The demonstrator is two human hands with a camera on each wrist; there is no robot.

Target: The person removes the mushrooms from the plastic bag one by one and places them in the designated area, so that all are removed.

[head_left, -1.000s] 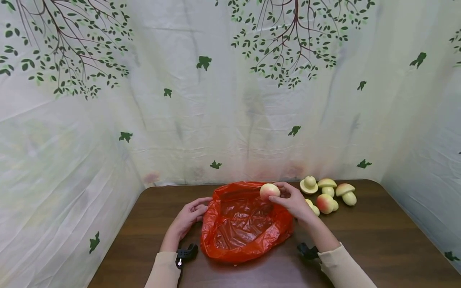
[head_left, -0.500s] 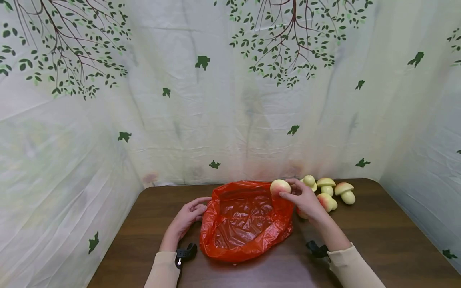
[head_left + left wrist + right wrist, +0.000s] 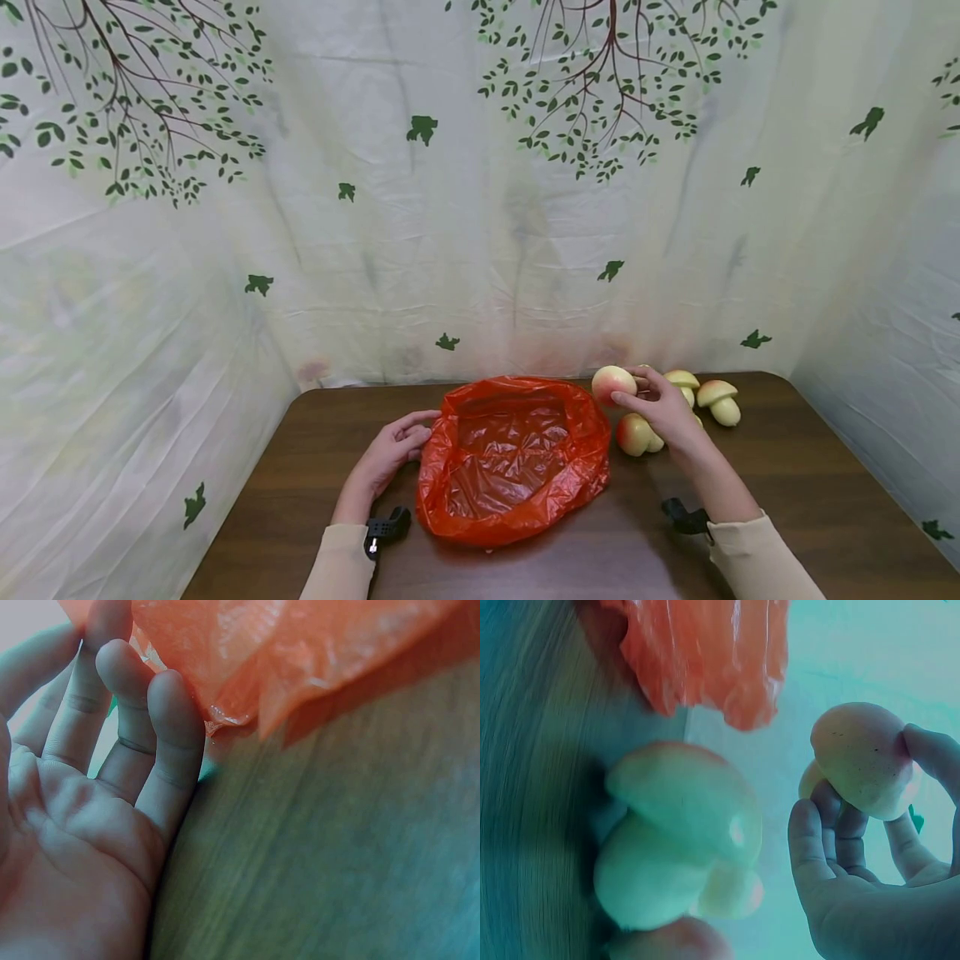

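Note:
A red plastic bag (image 3: 513, 467) lies with its mouth spread upward in the middle of the table. My left hand (image 3: 393, 450) pinches the bag's left rim; in the left wrist view its fingers meet at the red plastic (image 3: 247, 675). My right hand (image 3: 663, 408) pinches a cream-and-red toy mushroom (image 3: 611, 385) between thumb and fingertips, beside the bag's right rear rim. In the right wrist view, the held mushroom (image 3: 862, 757) shows its rounded cap, with a small part of the stem behind. Below my right hand another mushroom (image 3: 636, 435) lies on the table.
More toy mushrooms lie right of the bag: one (image 3: 718, 402) in plain sight, others partly behind my right hand, such as a pale-capped one (image 3: 682, 382). The brown wooden table (image 3: 787, 500) ends at a leaf-printed curtain (image 3: 517, 275).
My right hand has moved rightward from over the bag's right rim, carrying the mushroom past the bag. My left hand and the bag have stayed in place.

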